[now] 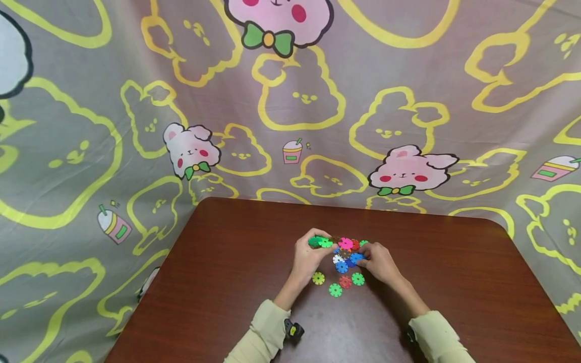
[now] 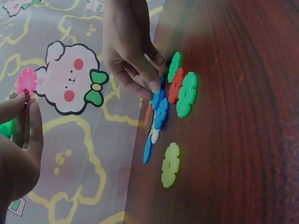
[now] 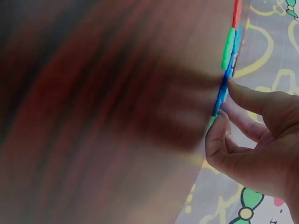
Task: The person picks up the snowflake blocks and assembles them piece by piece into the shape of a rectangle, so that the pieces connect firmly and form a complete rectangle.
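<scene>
My left hand (image 1: pixel 308 256) is raised a little above the table and holds joined slotted plastic discs. A dark green disc (image 1: pixel 315 242) and a light green disc (image 1: pixel 325 243) lie by its fingers. Beyond the fingertips shows a pink disc (image 2: pixel 27 79), with a brown disc (image 1: pixel 335 239) partly hidden beside it. My right hand (image 1: pixel 380 261) is down at the pile, its thumb and fingers pinching a blue disc (image 3: pixel 222 97). Around that lie another blue disc (image 1: pixel 342 267) and a white disc (image 1: pixel 338 259). The fingers partly cover the pile.
Nearer me on the brown table (image 1: pixel 218 282) lie a yellow disc (image 1: pixel 318 278), a red disc (image 1: pixel 345 282) and two green discs, one (image 1: pixel 335 290) closest to me. Behind the table hangs a patterned cloth (image 1: pixel 317 146).
</scene>
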The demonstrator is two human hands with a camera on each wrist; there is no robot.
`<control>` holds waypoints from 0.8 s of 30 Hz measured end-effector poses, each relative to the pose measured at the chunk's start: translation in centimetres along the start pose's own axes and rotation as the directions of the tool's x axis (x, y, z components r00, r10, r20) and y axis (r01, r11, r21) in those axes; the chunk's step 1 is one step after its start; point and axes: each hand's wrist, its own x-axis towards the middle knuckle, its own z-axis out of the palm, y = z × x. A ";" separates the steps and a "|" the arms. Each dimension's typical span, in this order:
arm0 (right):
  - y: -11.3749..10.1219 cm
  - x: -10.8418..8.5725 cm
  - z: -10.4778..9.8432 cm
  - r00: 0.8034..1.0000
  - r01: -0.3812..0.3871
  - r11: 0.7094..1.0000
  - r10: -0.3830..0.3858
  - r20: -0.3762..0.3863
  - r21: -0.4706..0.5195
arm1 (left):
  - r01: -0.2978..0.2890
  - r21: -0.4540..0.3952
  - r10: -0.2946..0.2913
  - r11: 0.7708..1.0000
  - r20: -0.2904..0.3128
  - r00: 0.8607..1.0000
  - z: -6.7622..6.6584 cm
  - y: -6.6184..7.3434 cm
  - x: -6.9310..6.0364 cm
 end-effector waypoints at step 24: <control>0.2 -0.4 -1.5 0.979 -0.186 0.931 0.203 -0.023 0.313 | 0.016 -0.005 -0.016 1.000 0.010 1.000 0.0 3.2 -0.6</control>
